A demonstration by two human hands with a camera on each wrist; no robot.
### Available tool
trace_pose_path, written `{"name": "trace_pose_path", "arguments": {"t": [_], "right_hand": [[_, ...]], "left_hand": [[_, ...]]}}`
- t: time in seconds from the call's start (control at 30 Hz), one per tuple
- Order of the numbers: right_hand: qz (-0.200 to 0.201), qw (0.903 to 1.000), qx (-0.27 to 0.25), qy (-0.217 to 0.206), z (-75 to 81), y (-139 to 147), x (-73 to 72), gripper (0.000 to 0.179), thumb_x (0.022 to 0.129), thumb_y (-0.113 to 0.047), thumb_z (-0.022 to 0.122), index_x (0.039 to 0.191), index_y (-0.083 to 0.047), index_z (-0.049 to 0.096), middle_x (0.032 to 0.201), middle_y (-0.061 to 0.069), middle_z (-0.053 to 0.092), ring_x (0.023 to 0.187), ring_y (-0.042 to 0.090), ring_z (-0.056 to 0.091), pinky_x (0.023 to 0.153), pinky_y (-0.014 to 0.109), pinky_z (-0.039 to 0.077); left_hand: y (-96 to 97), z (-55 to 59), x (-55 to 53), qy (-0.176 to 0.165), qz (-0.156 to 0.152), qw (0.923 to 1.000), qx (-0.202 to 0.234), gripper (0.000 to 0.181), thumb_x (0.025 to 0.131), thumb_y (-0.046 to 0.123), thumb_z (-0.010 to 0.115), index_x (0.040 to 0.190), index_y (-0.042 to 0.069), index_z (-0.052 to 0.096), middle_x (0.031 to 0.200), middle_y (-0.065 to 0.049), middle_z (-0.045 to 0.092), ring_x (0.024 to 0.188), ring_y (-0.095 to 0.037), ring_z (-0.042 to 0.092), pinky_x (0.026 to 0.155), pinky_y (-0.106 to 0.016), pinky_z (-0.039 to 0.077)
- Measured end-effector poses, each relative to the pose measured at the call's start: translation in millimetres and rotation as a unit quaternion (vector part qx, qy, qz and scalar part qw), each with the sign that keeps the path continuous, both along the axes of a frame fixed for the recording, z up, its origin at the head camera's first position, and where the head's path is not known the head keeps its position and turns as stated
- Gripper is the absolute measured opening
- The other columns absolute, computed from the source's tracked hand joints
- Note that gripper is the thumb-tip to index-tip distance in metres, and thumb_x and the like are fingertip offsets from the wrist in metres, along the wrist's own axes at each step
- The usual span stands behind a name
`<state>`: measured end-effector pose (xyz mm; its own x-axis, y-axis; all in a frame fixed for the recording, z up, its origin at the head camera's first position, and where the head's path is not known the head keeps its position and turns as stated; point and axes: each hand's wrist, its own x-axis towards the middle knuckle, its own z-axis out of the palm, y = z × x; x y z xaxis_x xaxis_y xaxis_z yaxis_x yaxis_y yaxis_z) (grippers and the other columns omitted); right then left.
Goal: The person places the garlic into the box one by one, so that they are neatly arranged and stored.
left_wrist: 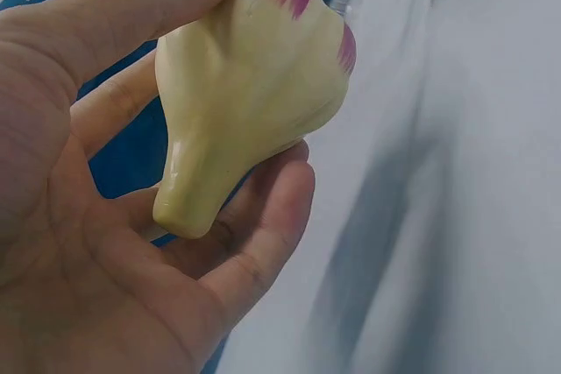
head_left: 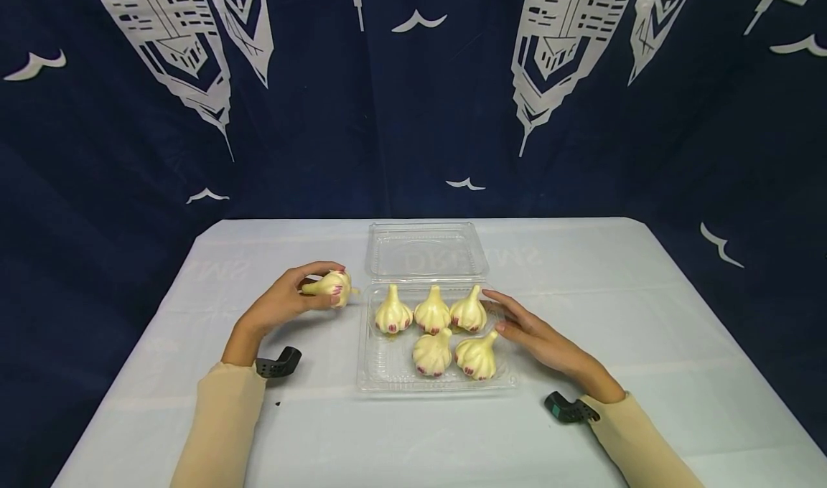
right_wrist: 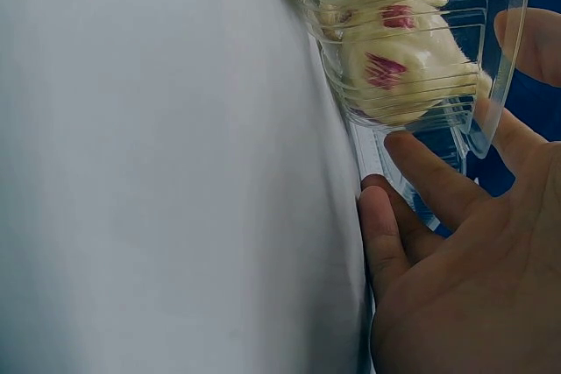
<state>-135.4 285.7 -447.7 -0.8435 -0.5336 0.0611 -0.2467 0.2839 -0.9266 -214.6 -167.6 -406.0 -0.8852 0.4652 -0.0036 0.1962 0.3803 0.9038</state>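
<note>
My left hand [head_left: 287,298] grips a garlic bulb [left_wrist: 254,76] between thumb and fingers, lifted over the table to the left of a clear plastic clamshell box [head_left: 388,373]. The bulb is cream with purple streaks at its root end, its stem pointing back toward the palm. Inside the box stand several more garlic bulbs [head_left: 433,354]: three in the far row, two in the near row, with the near left spot bare. My right hand [head_left: 539,337] rests at the box's right side, its relaxed fingers [right_wrist: 434,181] along the wall and rim.
The box's clear lid [head_left: 428,252] lies folded back behind it. A white cloth covers the table [head_left: 646,316], with a small dark speck [head_left: 278,403] near the left wrist. A navy curtain [head_left: 388,115] with white prints hangs behind. Both wrists wear black bands.
</note>
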Motion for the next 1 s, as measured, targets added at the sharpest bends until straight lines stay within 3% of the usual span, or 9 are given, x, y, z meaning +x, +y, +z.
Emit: {"name": "trace_pose_path", "arguments": {"t": [0.2,0.4,0.73,1.0], "right_hand": [[0.0,1.0,-0.001,0.0,0.2,0,0.1,0.058,0.108,-0.013,0.043,0.161,-0.021,0.02,0.16,0.019,0.031,0.148,0.043,0.025,0.106,0.011,0.032],[0.001,1.0,0.001,0.002,-0.2,0,0.0,0.058,0.108,-0.014,0.043,0.161,-0.021,0.02,0.16,0.019,0.032,0.147,0.043,0.026,0.106,0.011,0.032],[-0.001,1.0,0.002,0.003,-0.9,1,0.7,0.058,0.108,-0.014,0.043,0.161,-0.021,0.02,0.16,0.018,0.032,0.147,0.043,0.026,0.106,0.011,0.032],[-0.003,0.9999,0.009,0.007,-1.6,1,0.1,0.057,0.108,-0.014,0.043,0.16,-0.022,0.021,0.16,0.017,0.033,0.147,0.042,0.027,0.106,0.011,0.031]], "left_hand": [[2.9,6.6,2.4,-0.007,-0.005,0.9999,0.008,0.055,0.086,0.022,0.081,0.136,0.02,0.06,0.127,-0.008,0.064,0.099,-0.024,0.061,0.08,-0.029,0.053],[6.4,12.5,5.0,0.007,-0.001,1.0,0.003,0.056,0.085,0.023,0.082,0.136,0.019,0.061,0.123,-0.006,0.066,0.098,-0.023,0.062,0.08,-0.029,0.052],[17.8,20.0,12.2,0.039,-0.008,0.999,-0.02,0.049,0.083,0.03,0.083,0.129,0.031,0.065,0.128,0.001,0.061,0.101,-0.026,0.057,0.086,-0.039,0.047],[28.8,24.7,18.0,0.048,-0.022,0.9985,-0.017,0.047,0.084,0.03,0.083,0.128,0.031,0.066,0.125,0.0,0.06,0.109,-0.026,0.05,0.09,-0.041,0.044]]}}
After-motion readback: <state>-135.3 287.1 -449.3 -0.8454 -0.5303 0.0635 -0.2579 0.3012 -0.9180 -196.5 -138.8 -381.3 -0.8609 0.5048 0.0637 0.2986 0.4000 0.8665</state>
